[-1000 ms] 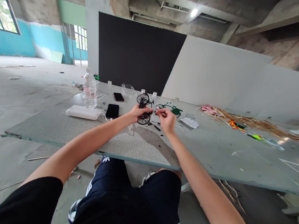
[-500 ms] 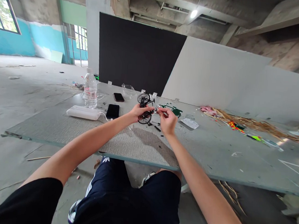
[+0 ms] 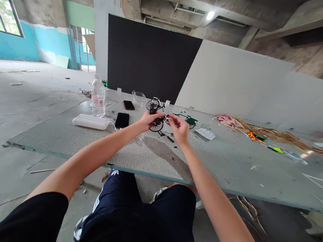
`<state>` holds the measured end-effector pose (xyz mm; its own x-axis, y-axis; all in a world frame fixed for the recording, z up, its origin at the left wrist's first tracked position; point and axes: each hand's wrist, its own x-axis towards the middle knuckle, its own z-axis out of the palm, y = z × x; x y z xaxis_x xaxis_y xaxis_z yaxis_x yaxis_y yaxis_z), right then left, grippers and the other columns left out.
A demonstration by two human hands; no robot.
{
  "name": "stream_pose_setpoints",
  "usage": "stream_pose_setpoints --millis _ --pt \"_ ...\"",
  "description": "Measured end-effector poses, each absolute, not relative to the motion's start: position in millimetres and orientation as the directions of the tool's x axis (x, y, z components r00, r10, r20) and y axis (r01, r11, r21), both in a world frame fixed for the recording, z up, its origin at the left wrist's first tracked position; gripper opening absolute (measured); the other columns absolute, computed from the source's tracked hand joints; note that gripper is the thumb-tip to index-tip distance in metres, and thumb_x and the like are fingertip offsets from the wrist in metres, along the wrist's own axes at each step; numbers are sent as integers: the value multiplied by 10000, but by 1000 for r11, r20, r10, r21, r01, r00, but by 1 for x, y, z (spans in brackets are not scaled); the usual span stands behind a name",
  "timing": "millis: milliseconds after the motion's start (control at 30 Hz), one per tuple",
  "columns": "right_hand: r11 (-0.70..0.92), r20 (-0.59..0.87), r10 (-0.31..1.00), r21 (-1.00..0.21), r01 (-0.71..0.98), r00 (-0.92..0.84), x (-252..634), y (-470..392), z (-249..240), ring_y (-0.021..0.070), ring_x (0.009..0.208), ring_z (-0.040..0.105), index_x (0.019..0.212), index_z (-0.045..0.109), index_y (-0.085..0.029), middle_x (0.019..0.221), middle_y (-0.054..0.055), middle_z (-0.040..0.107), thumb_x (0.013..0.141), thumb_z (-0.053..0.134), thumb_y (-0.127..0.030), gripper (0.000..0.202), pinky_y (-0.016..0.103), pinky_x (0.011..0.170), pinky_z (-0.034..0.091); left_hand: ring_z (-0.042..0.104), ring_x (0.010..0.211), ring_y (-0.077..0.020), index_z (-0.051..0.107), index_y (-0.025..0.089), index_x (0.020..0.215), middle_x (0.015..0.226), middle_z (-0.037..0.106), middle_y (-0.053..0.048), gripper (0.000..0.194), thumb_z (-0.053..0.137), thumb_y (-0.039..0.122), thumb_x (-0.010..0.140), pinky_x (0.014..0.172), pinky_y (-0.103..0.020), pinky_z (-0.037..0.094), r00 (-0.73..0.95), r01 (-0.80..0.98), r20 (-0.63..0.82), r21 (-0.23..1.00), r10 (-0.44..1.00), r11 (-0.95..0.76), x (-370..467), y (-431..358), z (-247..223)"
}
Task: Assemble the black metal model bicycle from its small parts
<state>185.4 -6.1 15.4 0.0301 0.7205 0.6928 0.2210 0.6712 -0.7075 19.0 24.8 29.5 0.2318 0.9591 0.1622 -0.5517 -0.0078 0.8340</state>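
A small black model bicycle (image 3: 156, 125) is held above the table by my left hand (image 3: 147, 120), its fingers closed round the frame between the two wheels. My right hand (image 3: 180, 129) is closed in a pinch at the bicycle's right side. Something small and shiny shows at those fingertips, too small to name. Just behind my right hand stands a green model bicycle (image 3: 190, 120), partly covered by the fingers. Below the hands, a dark thin tool (image 3: 168, 137) and several tiny dark parts lie on the table.
On the grey table (image 3: 92, 145), a clear plastic bottle (image 3: 98, 99), a white power strip (image 3: 91, 121) and two phones, one near (image 3: 122, 120) and one far (image 3: 129, 105), are at left. A paper slip (image 3: 205, 133) and straw-like strips (image 3: 258, 130) lie right. A black board (image 3: 152, 60) stands behind.
My right hand has moved slightly left, bringing its fingertips up against the black bicycle. The bicycle has tilted a little in my left hand.
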Motion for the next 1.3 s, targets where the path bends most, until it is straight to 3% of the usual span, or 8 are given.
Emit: stream_pose_setpoints --millis 200,400,733,1033,1300 --pt "511 507 860 -854 -96 61 186 -1 15 219 905 725 1013 698 -243 918 20 746 638 903 -479 488 446 904 624 574 607 -95 580 141 708 673 602 2 400 938 231 556 604 -261 437 261 -529 165 849 951 -2 18 28 26" --pt "389 397 918 -908 -154 -25 189 0 14 224 894 746 947 727 -244 924 21 775 575 926 -504 496 461 925 624 574 628 -99 595 138 718 702 617 -2 399 937 272 563 625 -266 436 266 -473 216 878 939 -68 15 29 24" --pt "591 593 800 -805 53 85 205 17 9 243 916 747 911 760 -195 972 65 789 595 893 -541 487 481 915 612 614 683 -131 621 128 738 753 657 -49 372 918 302 597 664 -291 442 343 -399 225 914 912 -76 13 26 23" --pt "606 617 782 -786 124 87 204 15 11 250 863 752 824 750 -191 884 65 789 548 922 -500 448 471 887 612 547 603 -95 538 155 675 648 565 12 444 935 314 555 613 -272 399 335 -386 212 920 918 -71 13 21 26" --pt "651 683 730 -703 286 18 207 6 16 263 858 753 824 772 -194 884 78 789 680 852 -498 346 457 865 612 568 634 -118 523 169 663 639 581 6 444 935 289 549 637 -283 419 287 -377 254 916 924 -135 14 14 30"
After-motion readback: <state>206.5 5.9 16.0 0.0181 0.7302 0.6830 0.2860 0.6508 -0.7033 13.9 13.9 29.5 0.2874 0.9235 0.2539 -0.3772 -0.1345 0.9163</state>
